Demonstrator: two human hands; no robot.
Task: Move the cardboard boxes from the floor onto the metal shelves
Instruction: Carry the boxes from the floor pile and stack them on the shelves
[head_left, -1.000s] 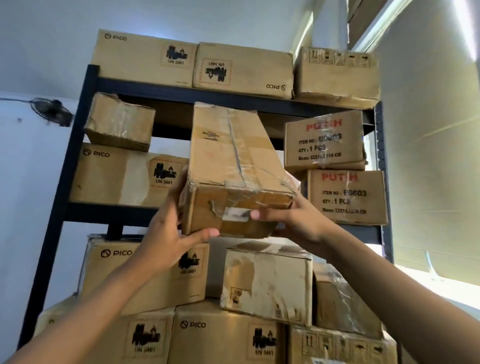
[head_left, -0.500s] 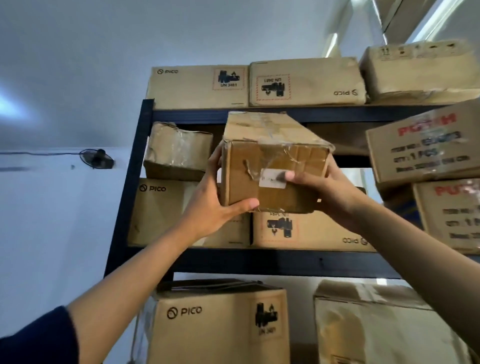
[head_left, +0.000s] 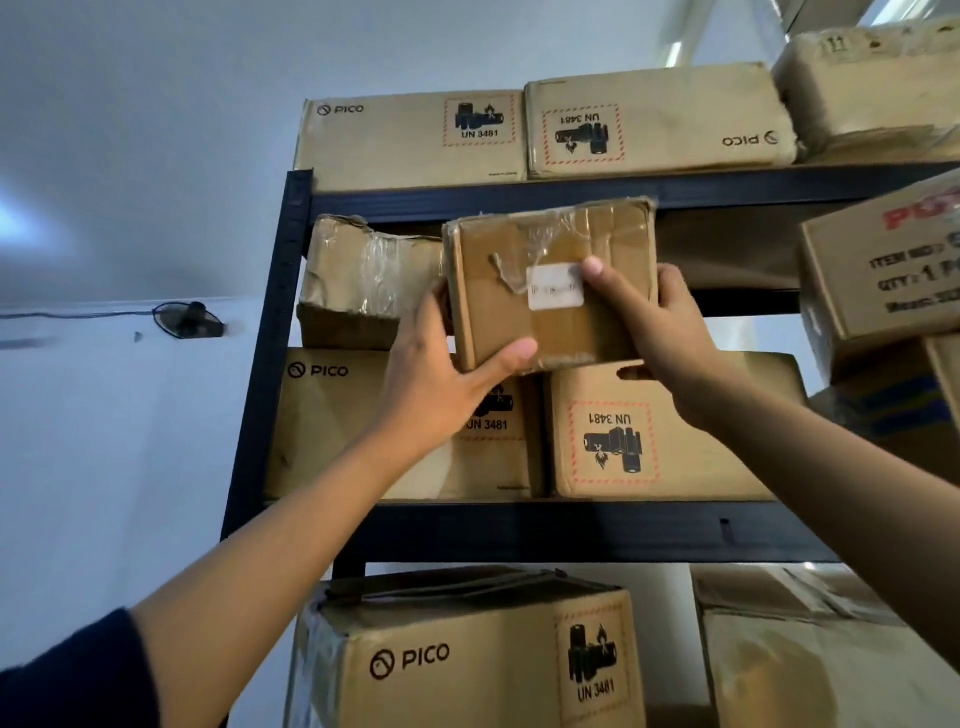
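Note:
A taped brown cardboard box (head_left: 498, 291) with a white label faces me end-on, resting on two PICO boxes (head_left: 675, 436) on the upper level of the black metal shelf (head_left: 571, 530). My left hand (head_left: 441, 374) grips its lower left corner, thumb across the front face. My right hand (head_left: 665, 322) grips its right side, thumb pressing beside the label. The box's far end reaches back into the shelf and is hidden.
A crumpled taped box (head_left: 363, 280) sits just left of the held box. PICO boxes (head_left: 415, 140) line the top shelf, PUTIH-type boxes (head_left: 883, 270) stack at the right, more PICO boxes (head_left: 467, 654) stand below. A wall fan (head_left: 187, 319) hangs at the left.
The box has gone up and back into the upper shelf level and now sits on the PICO boxes, its top no longer showing. Both hands followed it. My view tilted upward.

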